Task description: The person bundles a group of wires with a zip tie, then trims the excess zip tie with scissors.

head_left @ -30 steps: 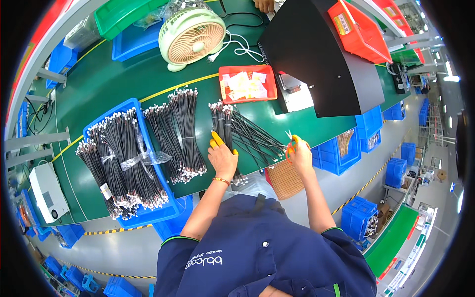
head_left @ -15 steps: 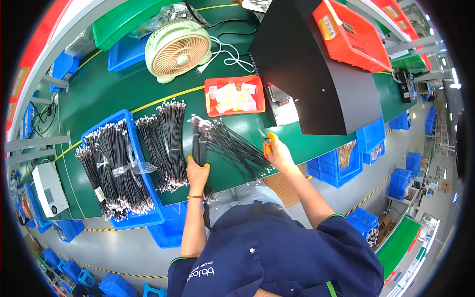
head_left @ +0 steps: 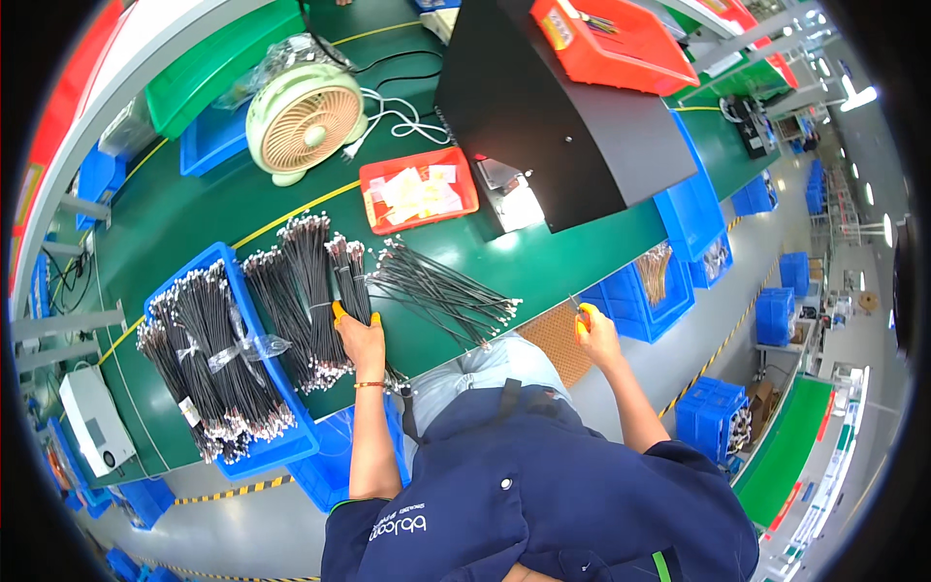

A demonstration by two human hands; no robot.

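My left hand (head_left: pixel 362 341), with yellow covers on its fingertips, is closed round a slim bundle of black cables (head_left: pixel 346 267) lying on the green table. Beside it on the left is a bigger tied bundle of black cables (head_left: pixel 308 281) with white connector ends. To the right, a loose fan of black cables (head_left: pixel 441 288) reaches the table's front edge. My right hand (head_left: pixel 597 335) grips orange-handled scissors (head_left: pixel 584 320) out past that edge. Their blades point up and away, and whether they are spread I cannot tell.
A blue tray (head_left: pixel 308 438) heaped with tied cables sits at left. Farther back are a red tray (head_left: pixel 373 218) of paper slips, a fan (head_left: pixel 308 136) and a large black box (head_left: pixel 543 126) topped by a red bin (head_left: pixel 621 63). Blue crates (head_left: pixel 621 308) stand below the table edge.
My left hand has brought the slim bundle leftward against the bigger one, away from the loose cables. The scissors in my right hand have swung right, off the table's edge. The view has shifted.
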